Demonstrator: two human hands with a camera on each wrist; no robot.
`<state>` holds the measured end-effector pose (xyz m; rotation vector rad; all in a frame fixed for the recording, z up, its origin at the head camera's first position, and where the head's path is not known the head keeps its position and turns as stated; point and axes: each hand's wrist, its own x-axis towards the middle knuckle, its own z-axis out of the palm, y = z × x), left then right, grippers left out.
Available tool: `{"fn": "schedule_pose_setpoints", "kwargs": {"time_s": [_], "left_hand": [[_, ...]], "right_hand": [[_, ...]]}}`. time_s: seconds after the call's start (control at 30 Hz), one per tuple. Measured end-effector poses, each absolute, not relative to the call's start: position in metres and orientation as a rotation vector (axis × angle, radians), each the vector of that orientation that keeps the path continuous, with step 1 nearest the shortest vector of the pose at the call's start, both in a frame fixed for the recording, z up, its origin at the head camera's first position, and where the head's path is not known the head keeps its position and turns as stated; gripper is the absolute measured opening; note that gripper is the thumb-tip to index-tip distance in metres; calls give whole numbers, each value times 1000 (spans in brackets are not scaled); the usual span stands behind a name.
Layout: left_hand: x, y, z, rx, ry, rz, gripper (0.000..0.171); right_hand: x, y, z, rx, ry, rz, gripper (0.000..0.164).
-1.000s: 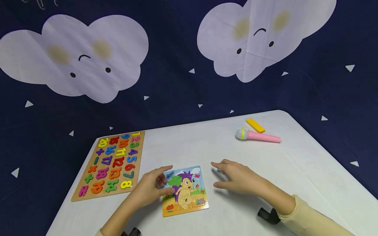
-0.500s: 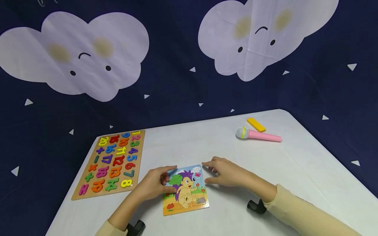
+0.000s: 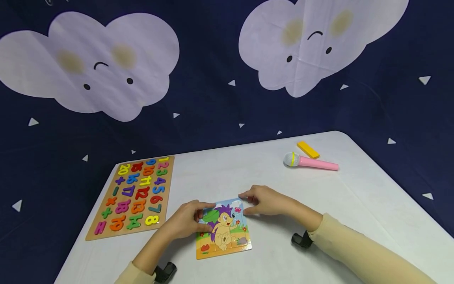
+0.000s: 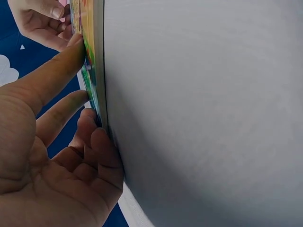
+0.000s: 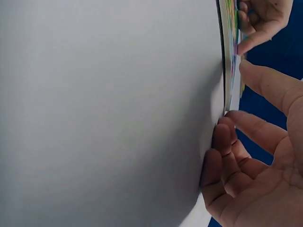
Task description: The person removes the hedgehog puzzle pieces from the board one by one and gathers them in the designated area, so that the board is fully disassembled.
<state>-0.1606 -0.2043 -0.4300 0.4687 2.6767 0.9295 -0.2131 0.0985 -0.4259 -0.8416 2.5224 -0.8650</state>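
"Sitting flat on the white table (image 3: pixel 227 173), hedgehog side up, was the puzzle (image 3: pixel 224 237), right between two hands!"

"And the left hand (image 3: pixel 185 221)?"

"Wide between thumb and forefinger! The thumb lay over the picture, the forefinger was up by the top left corner, and the other fingers were bent in at the left edge. Whether they really gripped, I couldn't tell."

"What about the right hand (image 3: pixel 266 200)?"

"Wide there too! Its forefinger was at the top right corner, its thumb lower down by the right edge. Whether that thumb touched, I couldn't make out."

"Anything around them?"

"Plenty! Over on the left lay the number board (image 3: pixel 107 233), a short way from the puzzle. Far right, the pink microphone (image 3: pixel 315 162) was down on its side, with a yellow block (image 3: pixel 307 150) just behind it."

"And at the back?"

"Dark blue cloth (image 3: pixel 205 86), with two pale clouds (image 3: pixel 120 98) across it!"
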Motion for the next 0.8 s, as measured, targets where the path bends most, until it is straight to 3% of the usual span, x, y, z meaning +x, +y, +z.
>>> {"fn": "schedule_pose_setpoints", "kwargs": {"time_s": [0.8], "left_hand": [[-160, -203, -429, 438, 2656, 943, 61]], "right_hand": [[-212, 94, -435, -853, 2562, -954, 48]]}}
